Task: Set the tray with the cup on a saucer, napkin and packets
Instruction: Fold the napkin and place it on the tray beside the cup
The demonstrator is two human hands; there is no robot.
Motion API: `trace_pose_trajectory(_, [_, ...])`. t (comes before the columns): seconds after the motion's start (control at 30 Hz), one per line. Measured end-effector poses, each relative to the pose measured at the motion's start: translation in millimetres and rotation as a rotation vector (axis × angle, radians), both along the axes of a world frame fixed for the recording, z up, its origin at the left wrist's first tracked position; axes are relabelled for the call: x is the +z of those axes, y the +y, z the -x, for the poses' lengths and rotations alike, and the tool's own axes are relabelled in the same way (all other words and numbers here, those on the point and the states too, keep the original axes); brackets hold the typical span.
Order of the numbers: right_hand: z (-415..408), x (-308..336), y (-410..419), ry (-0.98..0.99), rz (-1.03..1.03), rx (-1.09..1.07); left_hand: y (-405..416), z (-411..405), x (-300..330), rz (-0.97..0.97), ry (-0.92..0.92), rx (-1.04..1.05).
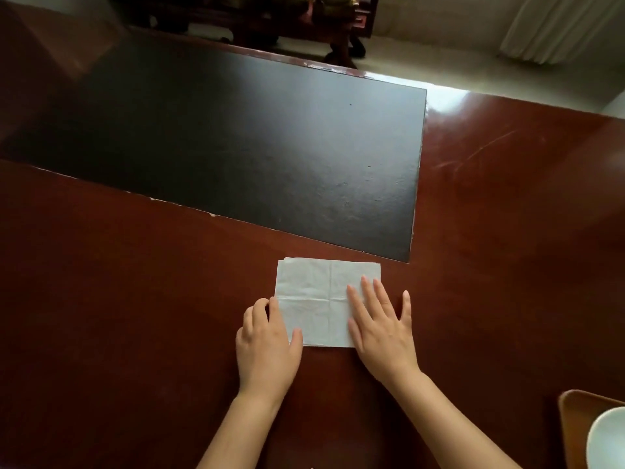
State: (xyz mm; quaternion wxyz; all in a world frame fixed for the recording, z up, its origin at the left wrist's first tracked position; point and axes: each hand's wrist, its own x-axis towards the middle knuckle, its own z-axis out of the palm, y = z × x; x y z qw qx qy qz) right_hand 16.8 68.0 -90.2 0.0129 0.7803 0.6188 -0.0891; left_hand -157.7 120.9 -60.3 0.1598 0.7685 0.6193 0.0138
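Note:
A white paper napkin (316, 299) lies flat on the dark red table, creased into quarters. My left hand (267, 346) rests on its lower left corner, fingers curled at the left edge. My right hand (382, 330) lies palm down on the napkin's right side with the fingers spread. At the bottom right corner, the brown wooden tray (571, 421) shows only its corner, with a white saucer or cup rim (605, 441) on it, cut off by the frame. No packets are in view.
A large black mat (243, 147) is set into the table (135, 316) beyond the napkin. Past the table's far edge are a pale floor, dark wooden furniture legs (341, 45) and a white curtain (558, 28).

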Motion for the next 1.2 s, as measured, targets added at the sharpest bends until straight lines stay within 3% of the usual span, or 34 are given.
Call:
trace_pose_trajectory(0.53, [-0.3, -3.8, -0.1, 0.066, -0.050, -0.035, 9.4, -13.6, 0.1, 0.086, -0.170, 0.294])
trace_pose_trajectory(0.7, [-7.3, 3.9, -6.7, 0.072, -0.190, 0.013, 7.8, -11.5, -4.5, 0.019, -0.360, 0.347])
trace_pose_trajectory(0.83, [-8.9, -3.4, -15.2, 0.054, -0.182, 0.064, 4.1, -11.6, 3.7, 0.027, -0.604, 0.425])
trace_pose_trajectory(0.97, [-7.6, -3.2, -15.0, 0.066, -0.124, 0.056, -2.7, -26.5, 15.2, 0.070, -0.755, 0.246])
trace_pose_trajectory(1.07, [-9.3, -2.3, -17.4, 0.129, -0.193, 0.010, -10.7, -37.6, 17.4, 0.170, -0.821, 0.022])
trace_pose_trajectory(1.13, [-14.5, -1.6, -21.6, 0.231, -0.322, -0.161, -11.7, -38.4, 14.4, 0.156, -0.881, 0.017])
trace_pose_trajectory(1.2, [-22.6, 0.5, -25.8, 0.374, -0.451, -0.363, -6.1, -36.1, 6.4, 0.032, -0.806, 0.043])
